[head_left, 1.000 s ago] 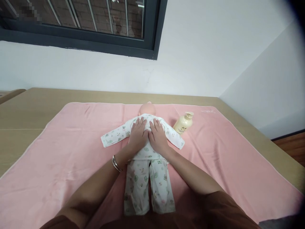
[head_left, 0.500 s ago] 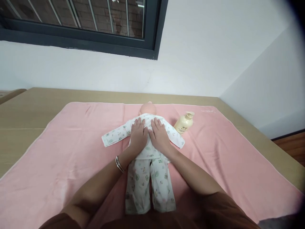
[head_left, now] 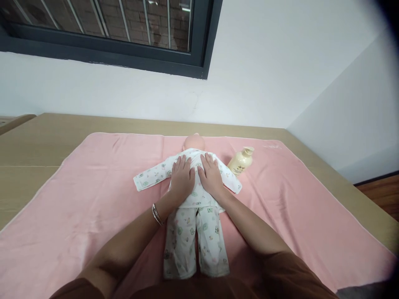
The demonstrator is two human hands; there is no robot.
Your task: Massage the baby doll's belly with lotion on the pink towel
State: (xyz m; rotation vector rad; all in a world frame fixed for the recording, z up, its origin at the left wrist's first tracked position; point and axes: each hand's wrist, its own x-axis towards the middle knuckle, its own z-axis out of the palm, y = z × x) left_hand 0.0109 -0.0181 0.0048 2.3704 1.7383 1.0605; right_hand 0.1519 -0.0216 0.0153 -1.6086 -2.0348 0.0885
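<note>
— Hands first: where are they?
— Left hand [head_left: 182, 179] and right hand [head_left: 211, 177] lie flat, fingers together, gripping nothing, on the torso of a baby doll in white printed pyjamas [head_left: 193, 216]

— And the doll?
— Mid pink towel [head_left: 93, 195] on the tan surface [head_left: 37, 137]; a cream lotion bottle [head_left: 240, 161] lies just beyond the right hand

Tan wood desk [head_left: 46, 137], against white wall. Covered by pink towel [head_left: 93, 199], spread flat, desk edges bare around it.
</note>
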